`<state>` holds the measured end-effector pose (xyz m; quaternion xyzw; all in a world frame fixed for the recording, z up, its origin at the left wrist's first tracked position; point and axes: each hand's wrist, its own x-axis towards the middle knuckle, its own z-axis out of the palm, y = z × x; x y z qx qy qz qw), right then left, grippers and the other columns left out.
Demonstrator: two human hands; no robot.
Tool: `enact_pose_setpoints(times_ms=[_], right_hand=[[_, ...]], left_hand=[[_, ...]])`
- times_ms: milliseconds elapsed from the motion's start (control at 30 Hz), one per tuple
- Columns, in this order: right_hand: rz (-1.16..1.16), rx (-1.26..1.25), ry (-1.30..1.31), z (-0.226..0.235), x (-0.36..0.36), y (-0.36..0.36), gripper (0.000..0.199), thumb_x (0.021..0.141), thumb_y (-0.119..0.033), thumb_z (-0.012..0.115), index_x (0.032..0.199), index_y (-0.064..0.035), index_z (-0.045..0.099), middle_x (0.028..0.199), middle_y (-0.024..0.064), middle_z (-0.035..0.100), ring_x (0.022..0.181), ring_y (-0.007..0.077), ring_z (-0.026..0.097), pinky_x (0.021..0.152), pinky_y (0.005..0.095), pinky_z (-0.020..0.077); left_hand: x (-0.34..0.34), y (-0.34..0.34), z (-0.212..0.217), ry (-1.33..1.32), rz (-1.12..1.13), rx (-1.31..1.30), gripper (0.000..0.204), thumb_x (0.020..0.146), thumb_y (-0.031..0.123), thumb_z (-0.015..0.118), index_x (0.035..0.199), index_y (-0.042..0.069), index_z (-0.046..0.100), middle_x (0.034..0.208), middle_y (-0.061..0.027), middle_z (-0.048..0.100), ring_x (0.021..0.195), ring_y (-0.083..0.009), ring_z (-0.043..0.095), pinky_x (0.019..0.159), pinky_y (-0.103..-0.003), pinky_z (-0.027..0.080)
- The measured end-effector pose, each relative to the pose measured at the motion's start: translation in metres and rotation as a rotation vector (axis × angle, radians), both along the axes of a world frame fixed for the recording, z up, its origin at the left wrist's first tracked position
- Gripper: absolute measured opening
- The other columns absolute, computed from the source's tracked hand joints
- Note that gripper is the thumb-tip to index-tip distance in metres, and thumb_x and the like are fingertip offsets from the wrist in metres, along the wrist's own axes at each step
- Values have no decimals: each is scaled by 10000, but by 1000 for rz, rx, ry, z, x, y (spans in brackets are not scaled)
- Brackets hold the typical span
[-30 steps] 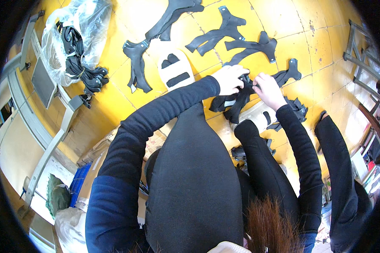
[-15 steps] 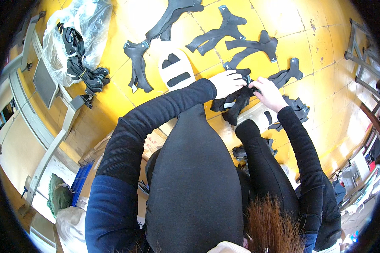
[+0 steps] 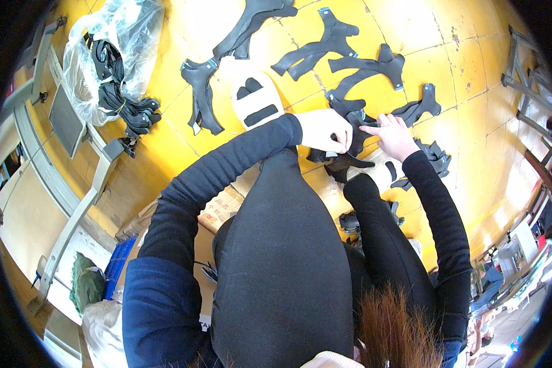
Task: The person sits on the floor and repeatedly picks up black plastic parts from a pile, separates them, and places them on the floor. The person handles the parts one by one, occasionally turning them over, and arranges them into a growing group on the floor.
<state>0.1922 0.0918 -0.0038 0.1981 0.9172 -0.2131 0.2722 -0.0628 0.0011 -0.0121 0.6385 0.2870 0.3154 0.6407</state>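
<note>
Thumb and fingertips of my left hand (image 3: 325, 130) pinch the edge of a black sock (image 3: 351, 162), whose end points to the right above my knee. My right hand (image 3: 397, 138) is just to the right, thumb and fingers apart. The thumb tip lies at the dark fabric between the hands, and nothing shows in its grip. More black socks (image 3: 349, 104) lie just beyond both hands. Where the socks overlap under my left hand, their shapes are partly hidden.
Several black sock pairs (image 3: 325, 46) with small tags lie on the yellow tiled floor (image 3: 466, 67). Bundled socks (image 3: 113, 92) spill from a clear plastic bag (image 3: 138, 30) at far left. White slippers (image 3: 245, 110) are on my feet. Metal frames (image 3: 73, 211) stand at the left side.
My left hand has drawn back toward me and left, pulling a sock's edge with it. My right hand has loosened, its thumb now apart from the fingers.
</note>
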Motion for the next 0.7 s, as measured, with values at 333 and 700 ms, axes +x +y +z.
enact_pose_setpoints(times_ms=[333,700], right_hand=[[-1031,-875,363,20,-50,-2,244,914,-185,613,1082,-9,634,942,28,626,838,122,561,753,280,460],[-1253,-398,440,-8,-28,57,330,895,-140,623,1161,53,586,872,47,639,749,87,589,699,232,464]], left_hand=[[-13,37,-20,-27,316,-320,153,884,161,591,873,55,700,873,-62,675,880,-177,639,818,-286,484],[0,34,-54,223,459,-320,325,855,103,598,1178,82,559,940,-69,660,870,-196,629,820,-303,496]])
